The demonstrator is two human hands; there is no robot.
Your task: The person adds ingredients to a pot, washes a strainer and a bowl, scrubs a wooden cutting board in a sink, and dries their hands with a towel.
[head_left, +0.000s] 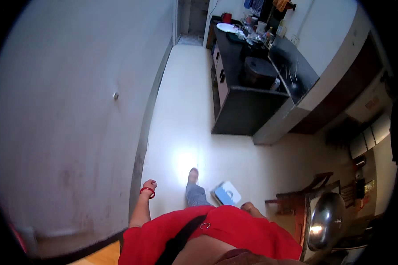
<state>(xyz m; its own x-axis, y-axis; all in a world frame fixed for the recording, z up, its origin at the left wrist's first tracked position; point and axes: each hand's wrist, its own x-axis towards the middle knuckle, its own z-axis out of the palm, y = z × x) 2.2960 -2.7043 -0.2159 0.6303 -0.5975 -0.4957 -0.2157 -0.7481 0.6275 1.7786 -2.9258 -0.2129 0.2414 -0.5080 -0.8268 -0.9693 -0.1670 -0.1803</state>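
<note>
At lower centre, the right hand (pixel 248 206) is just beside a blue-and-white flat box (pixel 227 193); its openness and any grip are unclear. Lower left of that, the left hand (pixel 149 183) hangs half-curled, apparently empty. Walking seems under way; finished handling can't be judged. Upper right: a cluttered dark surface (pixel 229 53).

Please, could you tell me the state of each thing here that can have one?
Left hand: fingers curled, no object visible in it
Right hand: partly hidden, grip unclear
Blue-and-white item: broad face visible, whether held unclear
Doorway: open
Red bracelet: worn on left wrist
</note>
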